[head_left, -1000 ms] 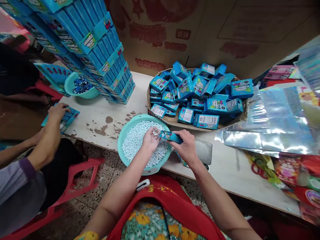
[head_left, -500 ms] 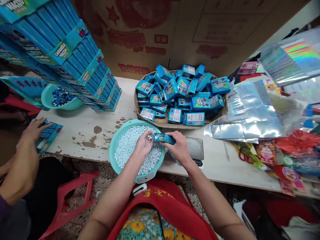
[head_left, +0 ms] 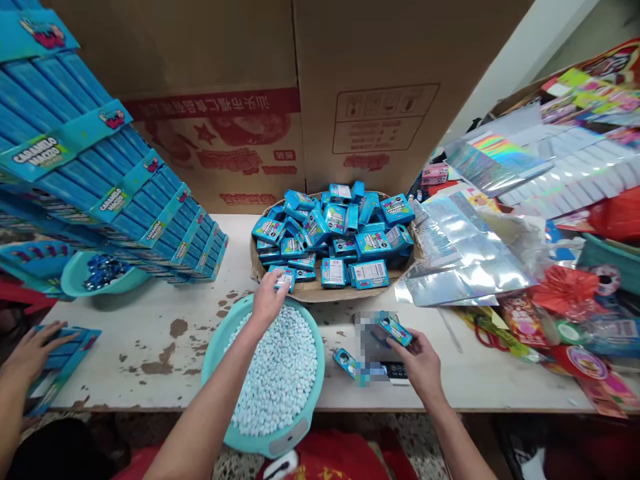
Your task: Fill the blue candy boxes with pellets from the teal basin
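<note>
Turquoise plastic forms the broad basin [head_left: 213, 357] on the white table [head_left: 450, 380] in the head view; white sweets [head_left: 287, 373] fill it, and the wearer's left forearm crosses over them, hiding part of the heap and of the rim; the left hand [head_left: 267, 303] reaches past the basin to a small blue box [head_left: 284, 275] at the near left edge of a cardboard tray [head_left: 330, 291]; its fingers lie over that box and cover part of it, and whether they have closed on it cannot be told.

The right hand [head_left: 421, 365] pinches another blue carton [head_left: 395, 330] between thumb and fingertips, tilted above a scale [head_left: 399, 371]; a pixelated patch blots out much of the scale, so only part of its button panel reads clearly; a second carton [head_left: 345, 360] lies on the table just left of the scale, its right end lost in the same patch.

Many more blue boxes [head_left: 335, 227] pile up in the tray, the lower ones hidden by those on top; silver film [head_left: 450, 273] lies to the right of it; at left a tall stack of filled displays [head_left: 110, 167] is cut off by the frame, and below it a co-worker's hand [head_left: 30, 353] rests on a blue display tray [head_left: 75, 343], the arm cropped at the edge.
</note>
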{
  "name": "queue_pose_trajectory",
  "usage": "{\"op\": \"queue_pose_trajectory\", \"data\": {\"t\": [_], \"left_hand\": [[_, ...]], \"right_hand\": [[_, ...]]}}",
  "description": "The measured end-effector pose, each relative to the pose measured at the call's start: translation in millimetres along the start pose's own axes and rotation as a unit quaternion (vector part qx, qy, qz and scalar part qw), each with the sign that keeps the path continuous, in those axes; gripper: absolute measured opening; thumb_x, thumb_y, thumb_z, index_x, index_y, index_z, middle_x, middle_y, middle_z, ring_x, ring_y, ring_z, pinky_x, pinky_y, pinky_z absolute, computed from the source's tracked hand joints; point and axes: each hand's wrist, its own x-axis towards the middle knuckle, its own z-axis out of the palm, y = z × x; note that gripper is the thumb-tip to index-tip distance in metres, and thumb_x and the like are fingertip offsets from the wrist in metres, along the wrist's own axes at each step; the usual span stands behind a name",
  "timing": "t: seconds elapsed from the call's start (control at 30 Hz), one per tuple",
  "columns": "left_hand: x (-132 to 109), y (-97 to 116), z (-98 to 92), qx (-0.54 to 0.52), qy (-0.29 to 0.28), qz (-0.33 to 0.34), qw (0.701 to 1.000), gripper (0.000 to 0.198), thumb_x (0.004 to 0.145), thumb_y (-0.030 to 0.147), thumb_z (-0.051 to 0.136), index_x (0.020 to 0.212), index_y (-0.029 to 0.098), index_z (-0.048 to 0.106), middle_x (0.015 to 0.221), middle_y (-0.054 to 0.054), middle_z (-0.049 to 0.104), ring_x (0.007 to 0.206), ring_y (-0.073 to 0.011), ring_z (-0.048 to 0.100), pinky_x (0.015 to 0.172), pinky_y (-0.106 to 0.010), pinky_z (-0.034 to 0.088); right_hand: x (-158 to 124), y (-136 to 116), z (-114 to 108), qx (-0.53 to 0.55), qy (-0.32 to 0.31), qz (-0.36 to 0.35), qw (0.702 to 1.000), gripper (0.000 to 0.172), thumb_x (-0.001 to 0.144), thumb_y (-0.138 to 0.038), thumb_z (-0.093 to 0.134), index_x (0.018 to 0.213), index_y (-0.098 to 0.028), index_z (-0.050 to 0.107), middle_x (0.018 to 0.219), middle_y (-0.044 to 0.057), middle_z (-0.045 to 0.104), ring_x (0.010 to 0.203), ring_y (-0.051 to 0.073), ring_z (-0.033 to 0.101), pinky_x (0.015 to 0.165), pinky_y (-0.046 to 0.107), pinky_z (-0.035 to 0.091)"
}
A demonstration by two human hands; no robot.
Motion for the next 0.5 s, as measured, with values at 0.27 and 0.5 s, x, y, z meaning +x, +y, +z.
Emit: {"op": "queue_pose_trajectory", "data": {"t": [0.27, 0.5], "left_hand": [[131, 5, 7.4, 0.172, 0.094, -0.095, 0.976, 0.088, 0.07, 0.045, 0.071, 0.142, 0.014, 0.031, 0.147, -0.024, 0.028, 0.137, -0.0394, 0.025, 0.106, -0.057, 0.029], [136, -9, -1.1, 0.112, 0.103, -0.027, 0.988, 0.069, 0.071, 0.063, 0.062, 0.111, 0.007, 0.054, 0.129, -0.013, 0.051, 0.132, -0.043, 0.03, 0.097, -0.065, 0.024]], "right_hand": [[-19, 3, -10, -0.087, 0.08, -0.049, 0.992, 0.076, 0.062, -0.047, 0.077, 0.127, -0.02, 0.048, 0.133, 0.013, 0.048, 0.122, 0.031, 0.047, 0.099, 0.047, 0.045], [-34, -30, -36, -0.103, 0.168, -0.123, 0.973, 0.056, 0.073, -0.04, 0.071, 0.122, -0.018, 0.053, 0.126, 0.014, 0.049, 0.112, 0.026, 0.053, 0.087, 0.044, 0.052]]}}
